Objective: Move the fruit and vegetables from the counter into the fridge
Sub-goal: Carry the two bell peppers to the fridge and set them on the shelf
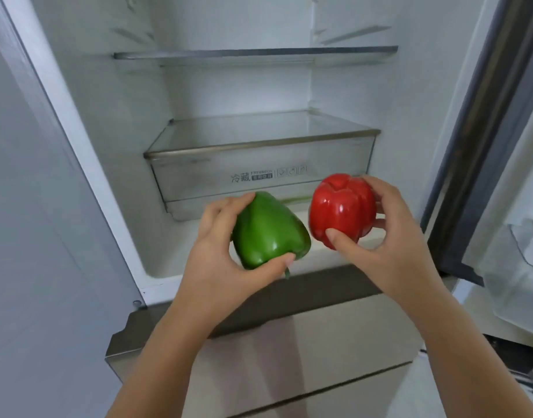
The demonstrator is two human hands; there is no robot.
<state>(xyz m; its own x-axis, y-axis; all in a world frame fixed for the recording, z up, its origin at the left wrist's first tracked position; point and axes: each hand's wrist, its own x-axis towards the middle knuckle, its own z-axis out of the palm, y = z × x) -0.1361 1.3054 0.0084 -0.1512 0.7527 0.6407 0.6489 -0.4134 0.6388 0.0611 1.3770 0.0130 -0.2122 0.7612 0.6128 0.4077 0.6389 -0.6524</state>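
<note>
My left hand [217, 254] grips a green bell pepper [266, 230] with its stem pointing down towards me. A glossy red bell pepper [342, 211] is held in my right hand [392, 236], a little higher and to the right. Both peppers hover at the front edge of the open fridge's bottom compartment [168, 245], just in front of a clear crisper drawer [259, 164] with printed labels. The two peppers are close together but apart.
A glass shelf [256, 52] spans the fridge above the drawer. The open fridge door [500, 146] with a door bin [518, 267] stands at the right. A closed door panel [33, 206] fills the left. Lower drawers [304, 357] sit beneath my arms.
</note>
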